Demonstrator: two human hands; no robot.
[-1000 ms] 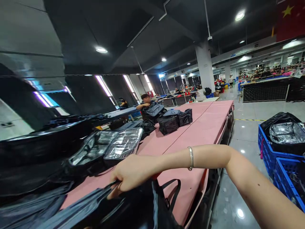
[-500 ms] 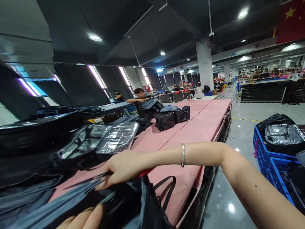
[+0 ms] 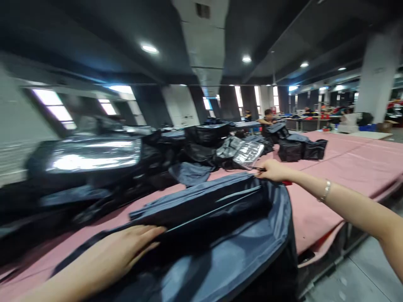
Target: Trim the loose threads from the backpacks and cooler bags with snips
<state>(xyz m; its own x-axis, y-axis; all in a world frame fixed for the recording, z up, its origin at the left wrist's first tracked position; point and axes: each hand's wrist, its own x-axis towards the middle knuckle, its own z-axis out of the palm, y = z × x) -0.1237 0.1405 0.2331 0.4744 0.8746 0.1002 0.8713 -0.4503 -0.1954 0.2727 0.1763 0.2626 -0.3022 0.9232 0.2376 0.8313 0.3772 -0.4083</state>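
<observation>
1. My left hand (image 3: 126,251) lies flat, fingers together and extended, palm down on the near end of the dark blue bag (image 3: 214,226). It presses on the fabric and does not clamp it.
2. The dark blue bag lies on the pink table (image 3: 346,167) directly before me. Its long axis runs from my left hand at lower left up to my right hand at upper right.
3. My right hand (image 3: 273,170) is at the far end of that axis, arm stretched out, a bracelet (image 3: 325,191) on the wrist. Its fingers are closed on the bag's far edge together with a thin dark item; the view is too blurred to say what that item is. Something red shows just under the hand; I cannot identify it.
4. The two hands are well apart, one at each end of the bag. The left is the nearer to me; the right is at full reach.
5. Beyond the bag, a pile of black bags (image 3: 201,142) with silver foil linings crowds the left of the table.
6. Farther along stand two black cooler bags (image 3: 302,149).
7. A person (image 3: 268,117) works at the far end.
</observation>
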